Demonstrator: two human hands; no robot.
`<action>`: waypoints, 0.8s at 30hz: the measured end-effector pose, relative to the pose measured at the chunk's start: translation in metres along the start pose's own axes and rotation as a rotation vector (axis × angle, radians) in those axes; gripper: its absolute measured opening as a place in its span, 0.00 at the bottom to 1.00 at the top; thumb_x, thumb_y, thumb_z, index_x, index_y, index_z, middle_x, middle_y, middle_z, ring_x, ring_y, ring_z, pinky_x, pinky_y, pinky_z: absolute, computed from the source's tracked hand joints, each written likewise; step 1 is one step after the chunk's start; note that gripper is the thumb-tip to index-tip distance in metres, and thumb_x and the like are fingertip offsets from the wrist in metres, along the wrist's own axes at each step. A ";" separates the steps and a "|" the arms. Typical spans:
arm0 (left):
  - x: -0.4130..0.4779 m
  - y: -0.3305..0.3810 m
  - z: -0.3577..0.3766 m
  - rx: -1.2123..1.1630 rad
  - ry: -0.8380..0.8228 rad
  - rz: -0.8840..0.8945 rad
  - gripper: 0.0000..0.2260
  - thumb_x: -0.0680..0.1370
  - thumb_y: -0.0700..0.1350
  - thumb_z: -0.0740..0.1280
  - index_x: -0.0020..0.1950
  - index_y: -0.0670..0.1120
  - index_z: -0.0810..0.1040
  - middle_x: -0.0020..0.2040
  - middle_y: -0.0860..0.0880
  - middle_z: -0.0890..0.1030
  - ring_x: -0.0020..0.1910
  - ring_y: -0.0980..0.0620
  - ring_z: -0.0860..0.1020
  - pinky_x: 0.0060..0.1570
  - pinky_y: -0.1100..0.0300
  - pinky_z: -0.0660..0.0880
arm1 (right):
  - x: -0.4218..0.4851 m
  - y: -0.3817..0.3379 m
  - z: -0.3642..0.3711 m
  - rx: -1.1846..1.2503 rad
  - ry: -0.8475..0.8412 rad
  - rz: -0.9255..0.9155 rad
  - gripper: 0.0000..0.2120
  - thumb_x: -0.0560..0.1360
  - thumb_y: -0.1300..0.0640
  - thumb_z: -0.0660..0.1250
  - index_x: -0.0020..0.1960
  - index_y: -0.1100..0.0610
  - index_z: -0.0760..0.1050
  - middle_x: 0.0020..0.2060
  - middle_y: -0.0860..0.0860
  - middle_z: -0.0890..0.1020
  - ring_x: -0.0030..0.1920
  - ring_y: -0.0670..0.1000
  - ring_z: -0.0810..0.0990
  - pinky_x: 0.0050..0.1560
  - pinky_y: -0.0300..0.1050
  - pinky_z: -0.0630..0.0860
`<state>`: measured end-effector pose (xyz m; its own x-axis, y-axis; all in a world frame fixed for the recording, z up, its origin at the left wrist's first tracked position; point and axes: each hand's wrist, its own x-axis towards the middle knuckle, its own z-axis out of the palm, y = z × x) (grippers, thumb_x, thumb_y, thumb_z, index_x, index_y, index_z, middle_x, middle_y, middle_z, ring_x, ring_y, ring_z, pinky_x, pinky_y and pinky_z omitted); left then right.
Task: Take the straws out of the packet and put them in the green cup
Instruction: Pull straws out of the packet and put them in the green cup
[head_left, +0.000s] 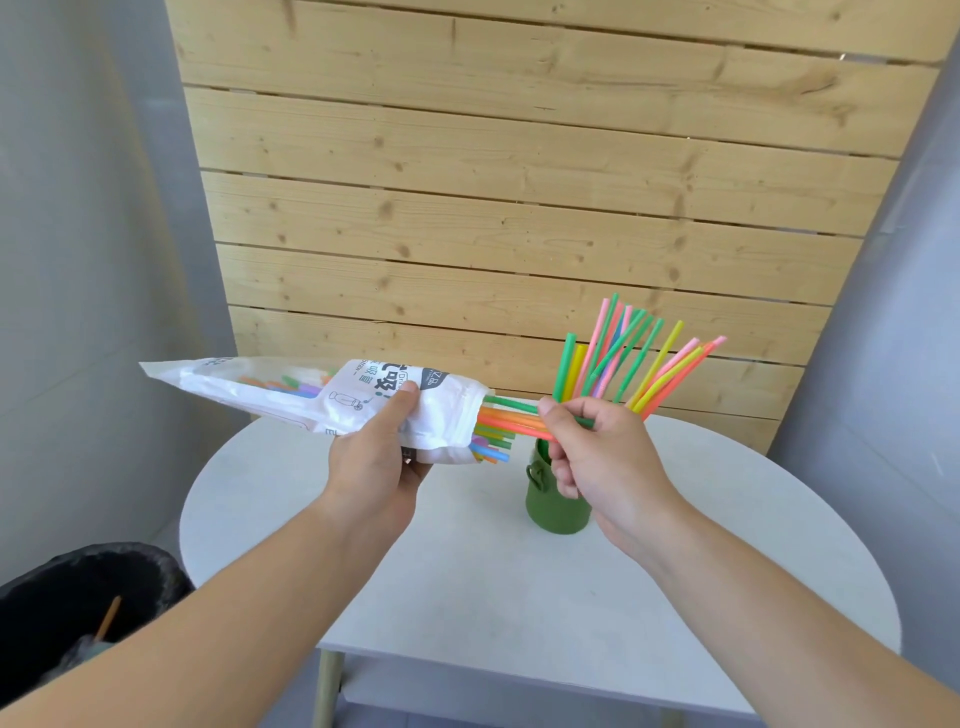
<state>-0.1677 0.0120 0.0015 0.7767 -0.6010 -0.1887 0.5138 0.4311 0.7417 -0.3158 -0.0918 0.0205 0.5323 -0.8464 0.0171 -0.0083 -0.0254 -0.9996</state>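
Note:
My left hand (376, 457) grips a white printed straw packet (311, 397), held level above the table with its open mouth facing right. Coloured straws (501, 418) poke out of that mouth. My right hand (597, 457) pinches a few of these protruding straws between thumb and fingers. Behind and below my right hand stands the green cup (550, 506) on the table, partly hidden by my fingers. A fan of several coloured straws (623, 358) stands in the cup and leans to the right.
The round white table (467, 571) carries only the cup. A black-lined bin (78, 603) sits at the lower left beside the table. A wooden plank wall (519, 182) stands close behind the table.

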 end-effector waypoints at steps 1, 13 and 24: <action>0.000 0.000 0.000 0.000 0.002 0.000 0.14 0.79 0.41 0.73 0.65 0.44 0.80 0.53 0.48 0.87 0.49 0.50 0.85 0.50 0.54 0.83 | 0.000 0.001 0.000 -0.002 -0.011 0.005 0.10 0.79 0.54 0.68 0.46 0.62 0.78 0.26 0.51 0.72 0.22 0.47 0.67 0.22 0.39 0.63; 0.004 -0.003 -0.002 0.018 0.018 -0.017 0.11 0.79 0.41 0.73 0.61 0.45 0.81 0.50 0.49 0.87 0.46 0.52 0.85 0.42 0.58 0.84 | 0.004 0.005 -0.005 -0.061 -0.048 0.012 0.08 0.79 0.55 0.69 0.50 0.61 0.79 0.24 0.50 0.74 0.22 0.47 0.68 0.22 0.39 0.64; 0.016 0.007 -0.016 -0.027 0.056 -0.028 0.12 0.79 0.42 0.73 0.62 0.45 0.80 0.52 0.49 0.87 0.49 0.52 0.85 0.38 0.61 0.83 | 0.009 -0.052 -0.072 -0.327 -0.047 -0.106 0.08 0.79 0.57 0.68 0.42 0.58 0.78 0.28 0.53 0.71 0.22 0.46 0.65 0.21 0.36 0.62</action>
<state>-0.1465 0.0162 -0.0065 0.7805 -0.5749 -0.2456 0.5449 0.4331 0.7180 -0.3719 -0.1365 0.0744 0.5831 -0.8046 0.1123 -0.2175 -0.2878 -0.9327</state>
